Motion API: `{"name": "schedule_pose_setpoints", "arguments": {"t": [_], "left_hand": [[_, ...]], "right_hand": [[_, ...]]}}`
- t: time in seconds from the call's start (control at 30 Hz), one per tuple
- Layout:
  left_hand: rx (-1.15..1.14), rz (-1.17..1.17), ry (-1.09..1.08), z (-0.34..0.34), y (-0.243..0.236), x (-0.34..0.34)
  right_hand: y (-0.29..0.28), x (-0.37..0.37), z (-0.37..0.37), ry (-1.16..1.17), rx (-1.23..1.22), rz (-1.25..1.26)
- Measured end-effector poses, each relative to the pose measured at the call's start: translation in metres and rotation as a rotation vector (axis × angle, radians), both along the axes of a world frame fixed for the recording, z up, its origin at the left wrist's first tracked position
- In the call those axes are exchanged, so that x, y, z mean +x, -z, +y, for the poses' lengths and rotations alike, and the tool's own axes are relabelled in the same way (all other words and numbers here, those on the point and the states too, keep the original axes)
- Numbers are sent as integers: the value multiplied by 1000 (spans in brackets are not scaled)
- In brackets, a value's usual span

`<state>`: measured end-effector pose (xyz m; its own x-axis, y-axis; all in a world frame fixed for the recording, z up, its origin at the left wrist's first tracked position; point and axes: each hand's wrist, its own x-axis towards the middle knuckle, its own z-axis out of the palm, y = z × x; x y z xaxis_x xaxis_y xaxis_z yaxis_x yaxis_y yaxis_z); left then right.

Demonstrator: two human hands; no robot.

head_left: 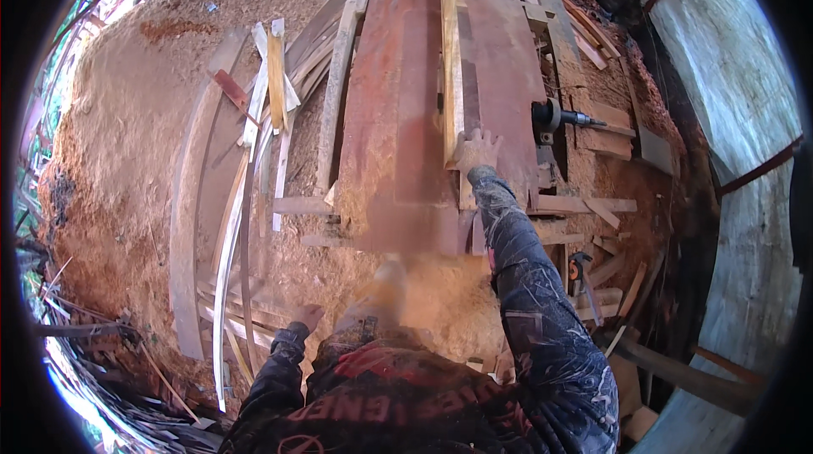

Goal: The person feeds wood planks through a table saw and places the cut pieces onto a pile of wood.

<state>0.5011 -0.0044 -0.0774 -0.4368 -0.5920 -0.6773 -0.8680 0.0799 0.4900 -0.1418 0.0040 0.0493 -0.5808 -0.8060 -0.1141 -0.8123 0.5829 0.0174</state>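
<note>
Right hand (476, 150) on the plank (451, 73), close to the machine's spindle (559, 118).
I judge fingers, laid flat on the plank on the rusty worktop (389, 115), could slip rightward; left hand (308, 316) hangs loosely curled, holding nothing.

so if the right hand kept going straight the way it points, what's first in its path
The right hand already rests on the end of the pale wooden strip on the rusty saw table; straight on, it would likely just run along that strip.

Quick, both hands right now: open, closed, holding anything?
Left hand: low by the body, holding nothing visible; open or closed cannot be told.
Right hand: open, pressed flat on the wooden strip.
</note>
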Motion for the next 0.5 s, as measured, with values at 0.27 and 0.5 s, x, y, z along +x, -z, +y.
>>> {"name": "schedule_pose_setpoints", "arguments": {"t": [0.27,0.5], "left_hand": [[-27,-87,46,-48,-48,-63],[48,-49,-48,-100,-40,-102]], "right_hand": [[-10,-57,-69,86,48,-107],[7,-126,-150,69,37,-11]]}}
